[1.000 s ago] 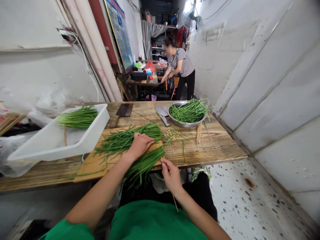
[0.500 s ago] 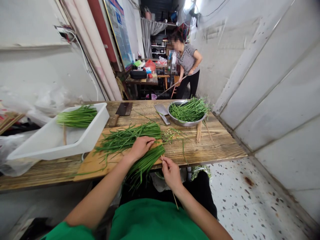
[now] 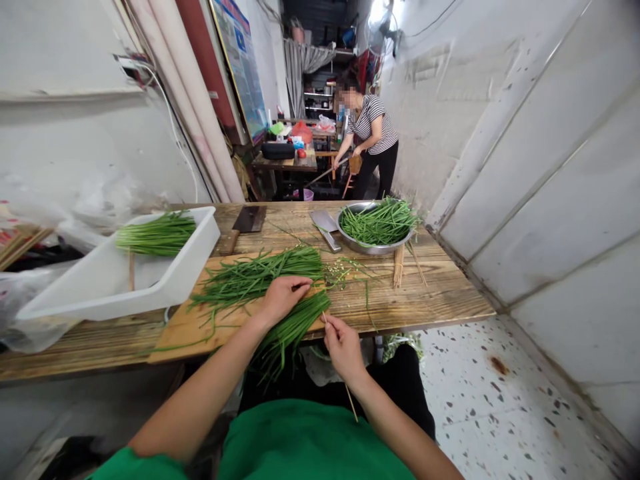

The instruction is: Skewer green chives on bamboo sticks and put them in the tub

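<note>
Running leftward from the stick [image 3: 351,403] pinched in the right hand [image 3: 344,347], the near greens [image 3: 299,325] are partly covered by the left hand [image 3: 283,299], its grip unclear.

Left hand [image 3: 286,297] palm-down, probably pinching; right hand [image 3: 343,345] in pinch grip.

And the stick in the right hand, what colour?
Pale tan; the stick shows best in the head view.
</note>
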Available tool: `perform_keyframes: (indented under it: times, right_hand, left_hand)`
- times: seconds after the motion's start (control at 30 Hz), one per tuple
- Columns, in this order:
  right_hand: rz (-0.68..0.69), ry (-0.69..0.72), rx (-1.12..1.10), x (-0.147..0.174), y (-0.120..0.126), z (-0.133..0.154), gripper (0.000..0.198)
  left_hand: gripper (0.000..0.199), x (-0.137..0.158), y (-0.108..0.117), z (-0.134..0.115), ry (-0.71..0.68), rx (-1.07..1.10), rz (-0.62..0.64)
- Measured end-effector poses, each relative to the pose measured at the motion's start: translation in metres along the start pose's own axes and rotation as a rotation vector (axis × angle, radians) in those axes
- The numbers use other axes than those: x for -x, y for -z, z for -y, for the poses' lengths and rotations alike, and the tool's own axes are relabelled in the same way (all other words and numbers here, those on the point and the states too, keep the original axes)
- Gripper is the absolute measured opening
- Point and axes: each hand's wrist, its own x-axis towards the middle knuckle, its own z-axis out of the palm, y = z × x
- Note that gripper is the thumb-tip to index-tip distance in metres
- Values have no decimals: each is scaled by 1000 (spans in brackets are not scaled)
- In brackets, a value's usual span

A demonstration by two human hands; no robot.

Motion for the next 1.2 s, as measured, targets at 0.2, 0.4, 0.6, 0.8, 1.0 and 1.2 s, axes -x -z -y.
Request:
perform_keyframes:
  times: [0.2,0.4,0.6,0.8,1.0,1.2]
  right_hand:
    - [13,-10,10,0,-1,-2,33]
    - [3,-12,7,0,-1,-4,33]
    - [24,-20,-5,0,-1,-3,33]
    - [16,-12,-1,-1,-1,-2,33]
    - [16,-18,20,-1,-1,-1,33]
    - [18,-18,12,-1,-1,1,33]
  left_hand:
    - [24,2,-1,2,5,34,-66]
    - [22,2,-3,7,-22,42,-61]
    - [22,3,-4,7,-6,58,-60]
    - [23,3,-5,9,7,74,-73]
    - [22,3,-5,10,-1,76,-60]
    - [23,3,-6,9,-7,81,-67]
